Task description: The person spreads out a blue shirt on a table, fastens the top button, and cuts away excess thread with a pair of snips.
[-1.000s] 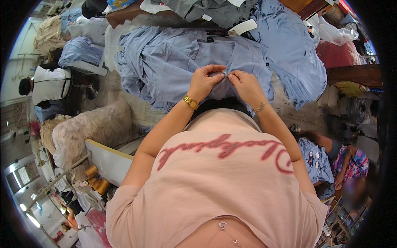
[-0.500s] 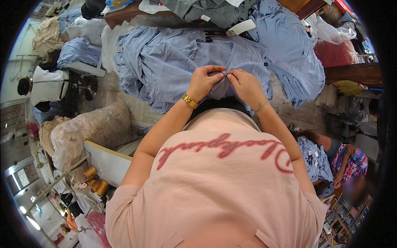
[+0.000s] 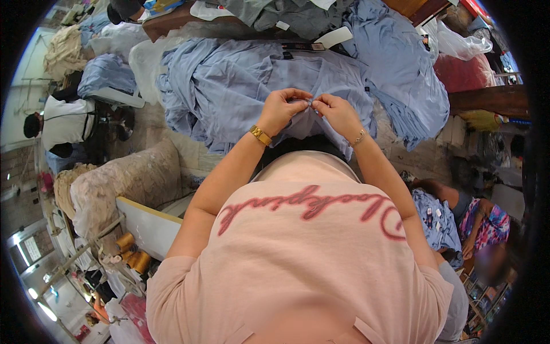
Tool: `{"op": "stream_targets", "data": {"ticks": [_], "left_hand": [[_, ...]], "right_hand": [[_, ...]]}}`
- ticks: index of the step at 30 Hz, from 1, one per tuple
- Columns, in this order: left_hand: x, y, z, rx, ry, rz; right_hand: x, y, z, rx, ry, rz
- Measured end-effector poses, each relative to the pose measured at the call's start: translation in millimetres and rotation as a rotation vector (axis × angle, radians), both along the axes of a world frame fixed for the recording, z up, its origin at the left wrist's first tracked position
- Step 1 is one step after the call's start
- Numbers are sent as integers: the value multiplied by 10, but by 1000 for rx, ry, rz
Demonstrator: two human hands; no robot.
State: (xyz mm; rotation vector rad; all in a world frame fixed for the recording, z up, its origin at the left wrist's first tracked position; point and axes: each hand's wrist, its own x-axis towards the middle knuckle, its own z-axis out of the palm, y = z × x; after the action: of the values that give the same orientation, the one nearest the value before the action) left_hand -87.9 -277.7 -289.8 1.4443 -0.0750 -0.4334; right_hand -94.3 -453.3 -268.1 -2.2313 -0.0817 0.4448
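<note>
Light blue garments (image 3: 220, 80) lie heaped in front of me, and a fold of this cloth hangs from my fingertips toward my lap. My left hand (image 3: 283, 109), with a gold watch (image 3: 260, 135) at its wrist, pinches the cloth between thumb and fingers. Close against it, my right hand (image 3: 339, 116) pinches the same piece; a thin bracelet (image 3: 359, 137) circles that wrist. The fingertips of both hands nearly meet. Whatever small detail of the cloth lies between them is too small to make out.
More blue garments (image 3: 395, 74) spill down at the right, beside a red bundle (image 3: 465, 73). Grey cloth (image 3: 275, 14) lies at the far side. At left stand a large wrapped sack (image 3: 126, 178) and a white board (image 3: 150, 226). Other people sit at left and right.
Both hands stay at the cloth, with the right hand and wrist turned slightly and shifted a little. At the lower right, a pale grey shape has appeared behind my right arm.
</note>
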Motion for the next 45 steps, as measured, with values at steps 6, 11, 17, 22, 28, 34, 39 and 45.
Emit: {"op": "stream_targets", "data": {"ticks": [6,11,17,22,28,34,39,45], "left_hand": [[11,52,-71,-66,120,54],[63,182,-170,-173,214,286],[-29,344,79,-324,282,490],[-434,490,260,-501,264,626],[-1245,613,299,-437,190,960],[-2864,1130,-173,-40,242,1557],[-4512,2019,-851,182,187,2166],[-5053,2868,-1028,1038,610,2125]], "right_hand": [[18,-65,-115,217,43,-2],[-14,-33,-145,156,-110,14],[2,104,-493,237,-75,78],[110,115,-748,343,-119,188],[316,72,-914,323,-231,433],[487,73,-1074,523,123,340],[621,139,-1159,470,-133,433],[379,271,-899,478,-165,325]]}}
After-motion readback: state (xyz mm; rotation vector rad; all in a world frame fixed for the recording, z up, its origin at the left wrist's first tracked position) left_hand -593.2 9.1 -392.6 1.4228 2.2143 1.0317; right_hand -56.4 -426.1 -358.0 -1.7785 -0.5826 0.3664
